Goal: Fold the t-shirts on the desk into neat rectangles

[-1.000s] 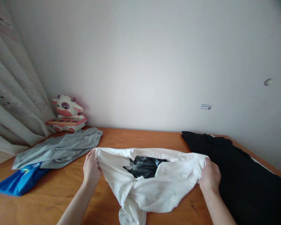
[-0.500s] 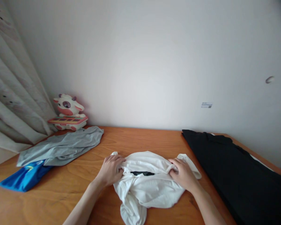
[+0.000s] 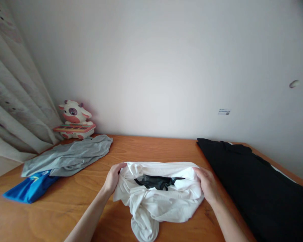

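A crumpled white garment (image 3: 166, 205) lies on the wooden table, its upper edge stretched nearly straight between my hands. Dark material (image 3: 155, 182) shows in the opening at its middle. My left hand (image 3: 114, 177) grips the upper left corner of the white cloth, fingers pressed together. At the upper right corner, my right hand (image 3: 206, 183) is closed on the same cloth, thumb on top. A twisted part of the garment hangs toward the table's near side. The fingertips behind the fabric are partly hidden.
On the left of the table (image 3: 151, 148) lie a grey garment (image 3: 73, 156) and a blue one (image 3: 31, 188). A cow toy with a keyboard (image 3: 75, 127) stands behind them, beside a curtain (image 3: 15, 94). Black clothing (image 3: 244, 178) covers the right side.
Both hands have moved apart, pulling the white garment's upper edge wider and straighter. More of the dark material shows in the opening.
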Demonstrator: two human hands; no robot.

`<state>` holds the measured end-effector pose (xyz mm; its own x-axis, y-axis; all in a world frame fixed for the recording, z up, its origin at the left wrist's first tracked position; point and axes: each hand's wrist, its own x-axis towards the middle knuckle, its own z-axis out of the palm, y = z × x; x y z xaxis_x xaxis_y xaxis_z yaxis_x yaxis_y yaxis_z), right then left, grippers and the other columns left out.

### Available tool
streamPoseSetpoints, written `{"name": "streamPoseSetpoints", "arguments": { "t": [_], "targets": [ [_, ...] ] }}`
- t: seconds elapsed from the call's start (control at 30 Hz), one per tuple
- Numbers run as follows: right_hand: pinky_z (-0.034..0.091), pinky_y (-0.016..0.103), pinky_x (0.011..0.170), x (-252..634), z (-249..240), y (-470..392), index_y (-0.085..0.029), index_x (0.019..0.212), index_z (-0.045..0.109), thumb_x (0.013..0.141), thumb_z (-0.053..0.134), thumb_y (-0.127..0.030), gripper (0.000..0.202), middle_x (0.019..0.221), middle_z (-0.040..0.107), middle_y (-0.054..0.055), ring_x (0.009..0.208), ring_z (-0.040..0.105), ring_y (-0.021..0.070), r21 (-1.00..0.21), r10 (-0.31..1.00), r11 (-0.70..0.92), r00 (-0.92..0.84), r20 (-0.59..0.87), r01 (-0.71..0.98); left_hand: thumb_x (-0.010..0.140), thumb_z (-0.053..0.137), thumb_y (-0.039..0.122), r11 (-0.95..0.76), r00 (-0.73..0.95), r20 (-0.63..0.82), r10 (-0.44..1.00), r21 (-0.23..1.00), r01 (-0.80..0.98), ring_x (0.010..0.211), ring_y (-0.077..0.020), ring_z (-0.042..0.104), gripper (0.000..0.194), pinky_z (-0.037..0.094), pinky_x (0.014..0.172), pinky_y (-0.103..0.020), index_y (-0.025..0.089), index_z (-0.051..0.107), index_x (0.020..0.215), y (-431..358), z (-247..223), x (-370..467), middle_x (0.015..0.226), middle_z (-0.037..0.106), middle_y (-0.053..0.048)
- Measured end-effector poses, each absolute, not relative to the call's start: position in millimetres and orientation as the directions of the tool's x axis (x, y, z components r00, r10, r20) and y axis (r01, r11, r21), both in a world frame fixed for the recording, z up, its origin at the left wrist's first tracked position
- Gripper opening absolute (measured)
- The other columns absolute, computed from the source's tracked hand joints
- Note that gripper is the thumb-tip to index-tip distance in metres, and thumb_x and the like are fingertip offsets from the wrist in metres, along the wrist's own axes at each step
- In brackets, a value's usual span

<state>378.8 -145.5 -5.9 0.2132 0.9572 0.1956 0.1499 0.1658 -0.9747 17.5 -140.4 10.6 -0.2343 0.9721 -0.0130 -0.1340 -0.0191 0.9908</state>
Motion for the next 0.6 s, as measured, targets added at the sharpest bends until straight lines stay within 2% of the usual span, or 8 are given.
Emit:
{"name": "streamPoseSetpoints", "arguments": {
  "t": [0.17, 0.27, 0.33, 0.43, 0.5, 0.6],
  "targets": [
    [0.05, 0.03, 0.061, 372.8, -0.9, -146.9, -0.021, 0.062, 0.068, 0.066, 0.071, -0.056, 0.035, 0.059, 0.065, 0.002, 0.064, 0.06, 0.0224, -0.993, 0.971, 0.104, 0.221, 0.09, -0.051, 0.068, 0.068, 0.045, -0.173, -0.287, 0.178, 0.941, 0.984, 0.045, 0.061, -0.0198, 0.048, 0.03, 0.041, 0.059, -0.029, 0.022, 0.06, 0.051, -142.5, 13.5, 19.1, 0.059, 0.057, -0.001],
    [0.049, 0.03, 0.06, 373.6, 0.9, -147.5, -0.02, 0.061, 0.067, 0.065, 0.073, -0.055, 0.036, 0.063, 0.067, 0.003, 0.064, 0.06, 0.0221, -0.987, 0.967, 0.129, 0.232, 0.104, -0.096, 0.069, 0.072, 0.043, -0.306, -0.278, 0.321, 0.905, 0.947, 0.098, 0.072, -0.0219, 0.053, 0.025, 0.043, 0.067, -0.028, 0.022, 0.064, 0.057, -146.0, 15.8, 19.6, 0.071, 0.061, -0.004],
    [0.048, 0.031, 0.063, 376.8, -1.9, -145.8, -0.021, 0.064, 0.066, 0.071, 0.071, -0.057, 0.037, 0.065, 0.067, 0.002, 0.065, 0.06, 0.0217, -0.988, 0.969, 0.154, 0.193, 0.152, 0.005, 0.073, 0.074, 0.043, -0.325, -0.252, 0.347, 0.903, 0.937, 0.124, 0.078, -0.0218, 0.054, 0.022, 0.043, 0.072, -0.026, 0.022, 0.069, 0.067, -147.9, 14.9, 20.9, 0.077, 0.063, -0.004],
    [0.049, 0.032, 0.067, 379.8, -10.7, -141.2, -0.023, 0.075, 0.065, 0.078, 0.066, -0.059, 0.036, 0.07, 0.067, 0.001, 0.07, 0.061, 0.0226, -0.958, 0.949, 0.174, 0.222, 0.225, 0.228, 0.077, 0.075, 0.046, -0.268, -0.199, 0.295, 0.935, 0.951, 0.152, 0.065, -0.0161, 0.046, 0.029, 0.037, 0.06, -0.023, 0.021, 0.065, 0.068, -150.5, 11.8, 25.8, 0.066, 0.055, 0.001],
    [0.051, 0.036, 0.078, 378.1, -17.2, -139.1, -0.024, 0.09, 0.068, 0.074, 0.07, -0.058, 0.038, 0.087, 0.073, 0.003, 0.084, 0.066, 0.0254, -0.914, 0.91, 0.233, 0.256, 0.324, 0.331, 0.076, 0.077, 0.051, -0.221, -0.154, 0.239, 0.959, 0.967, 0.124, 0.057, -0.0131, 0.04, 0.036, 0.031, 0.053, -0.023, 0.02, 0.062, 0.064, -152.4, 11.4, 31.1, 0.059, 0.049, 0.004],
    [0.047, 0.043, 0.099, 370.3, -24.5, -139.8, -0.024, 0.118, 0.068, 0.067, 0.079, -0.051, 0.059, 0.114, 0.074, 0.008, 0.107, 0.066, 0.0287, -0.828, 0.895, 0.344, 0.113, 0.432, 0.442, 0.073, 0.078, 0.056, -0.12, -0.1, 0.116, 0.988, 0.992, -0.036, 0.056, -0.0122, 0.043, 0.041, 0.033, 0.051, -0.022, 0.018, 0.065, 0.066, -154.3, 14.5, 39.4, 0.061, 0.054, 0.003]
  ]
}}
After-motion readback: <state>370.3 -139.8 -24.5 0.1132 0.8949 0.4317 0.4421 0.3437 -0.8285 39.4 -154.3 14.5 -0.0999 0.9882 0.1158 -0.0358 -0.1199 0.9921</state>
